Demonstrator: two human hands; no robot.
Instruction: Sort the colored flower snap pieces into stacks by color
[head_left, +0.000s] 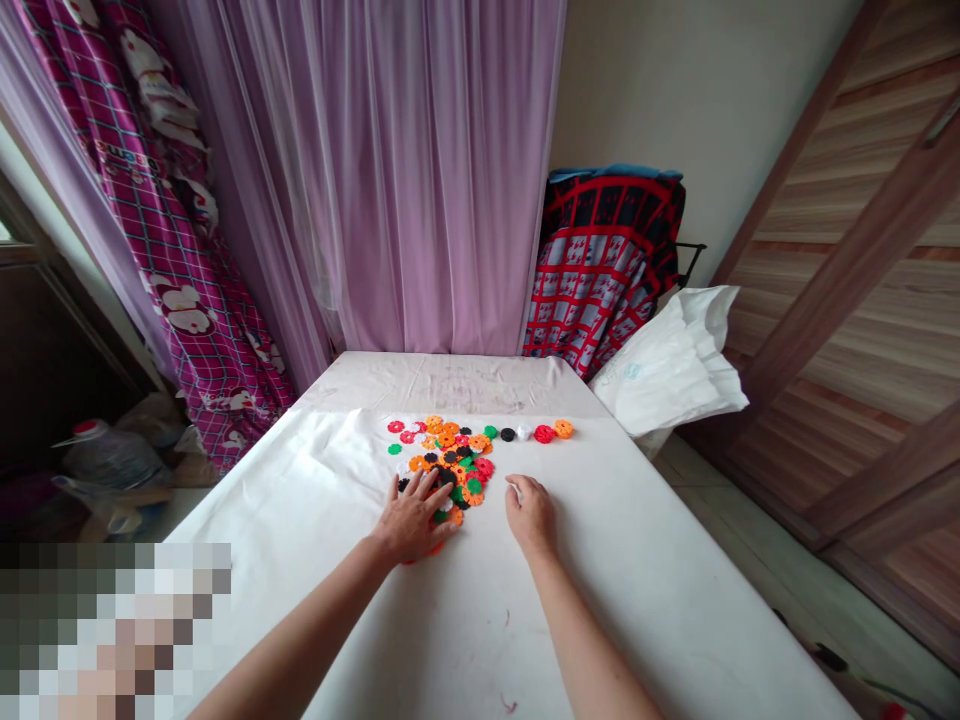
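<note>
A loose pile of small flower-edged plastic discs (451,458) in orange, red, green, black and white lies on the white-covered table. My left hand (409,518) rests on the near left part of this pile, fingers spread over the discs. To the right of the pile, my right hand (531,512) is low over the cloth, its fingers curled in toward the thumb; whatever is inside, if anything, is hidden. Beyond it, a spaced row runs rightward: a green disc (490,432), a black one (508,435), a white one (523,432), a red one (544,434) and an orange one (563,429).
The white tablecloth (300,500) is wrinkled on the left. A white sack (660,365) stands at the table's right edge, by a red-checked cloth (581,280). Purple curtains (442,180) hang behind. A wooden wardrobe (862,300) is at right, a plastic jug (112,455) at left.
</note>
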